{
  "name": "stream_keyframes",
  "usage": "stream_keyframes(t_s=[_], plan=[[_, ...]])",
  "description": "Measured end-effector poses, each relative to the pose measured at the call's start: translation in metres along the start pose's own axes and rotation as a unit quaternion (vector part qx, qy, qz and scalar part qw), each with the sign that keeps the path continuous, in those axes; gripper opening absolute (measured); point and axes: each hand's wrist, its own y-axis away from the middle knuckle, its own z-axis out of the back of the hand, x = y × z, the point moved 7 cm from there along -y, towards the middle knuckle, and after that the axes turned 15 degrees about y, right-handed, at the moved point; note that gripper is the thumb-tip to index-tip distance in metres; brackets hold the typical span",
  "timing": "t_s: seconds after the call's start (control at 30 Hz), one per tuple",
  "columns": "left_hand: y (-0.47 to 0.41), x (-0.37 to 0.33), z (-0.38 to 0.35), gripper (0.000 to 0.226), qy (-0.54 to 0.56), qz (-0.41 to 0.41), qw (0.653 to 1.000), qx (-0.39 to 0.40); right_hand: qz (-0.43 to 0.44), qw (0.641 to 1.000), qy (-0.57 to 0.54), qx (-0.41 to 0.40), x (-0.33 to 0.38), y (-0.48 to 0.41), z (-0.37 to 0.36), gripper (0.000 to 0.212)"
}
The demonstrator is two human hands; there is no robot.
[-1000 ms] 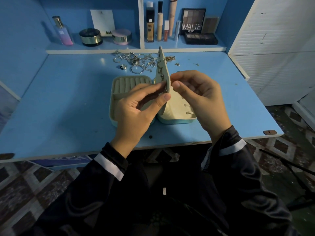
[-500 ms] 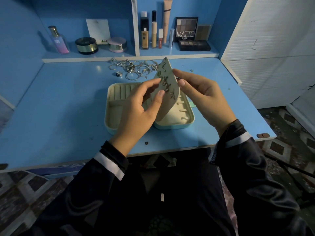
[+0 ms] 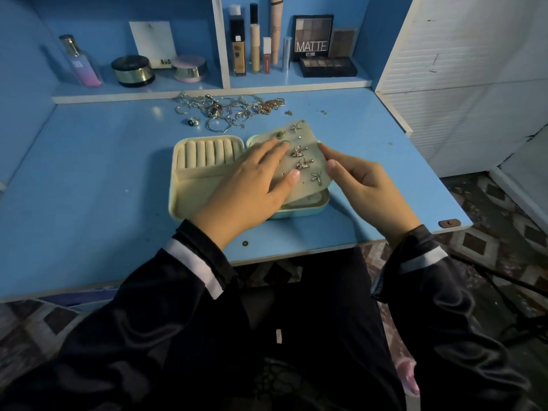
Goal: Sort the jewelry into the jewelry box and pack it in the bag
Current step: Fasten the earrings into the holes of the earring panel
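Panel [image 3: 311,140]: 2 butterflies [image 3: 297,151], 2 stars [image 3: 297,126]; L hand [image 3: 252,185], R hand [image 3: 364,185] on.

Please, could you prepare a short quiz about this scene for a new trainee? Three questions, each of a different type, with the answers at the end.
1. True or false: the left hand lies flat, fingers straight, on the earring panel.
2. Where are the ring rolls in the open jewelry box? A: in the left half. B: in the right half. C: under the panel.
3. Fill the gap: seen from the person, the loose jewelry lies on the desk ____ the box.

Key: 1 true; 2 A; 3 behind.
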Motion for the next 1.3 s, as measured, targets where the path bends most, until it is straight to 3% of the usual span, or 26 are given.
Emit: stream_keyframes(t_s=[0.23, 0.47, 0.63, 0.87, 1.3], plan=[[-0.006, 0.008, -0.016, 0.064, -0.1, 0.015, 0.992, 0.075, -0.023, 0.994, 0.107, 0.009, -0.021, 0.005, -0.009, 0.04], [-0.015, 0.007, -0.01, 0.068, -0.146, 0.021, 0.979, 0.139, 0.041, 0.974, 0.217, -0.041, -0.012, 0.001, -0.004, 0.037], [-0.038, 0.0, 0.015, 0.051, -0.121, 0.008, 0.977, 0.173, 0.059, 0.964, 0.253, -0.06, -0.012, -0.014, 0.009, 0.022], [-0.102, 0.017, 0.033, 0.02, -0.028, 0.01, 0.989, 0.142, 0.051, 0.968, 0.243, -0.046, -0.018, -0.059, 0.026, 0.009], [-0.199, 0.07, 0.012, 0.027, -0.019, -0.023, 0.998, 0.052, -0.043, 0.95, 0.28, -0.13, -0.066, -0.161, 0.046, 0.018]])
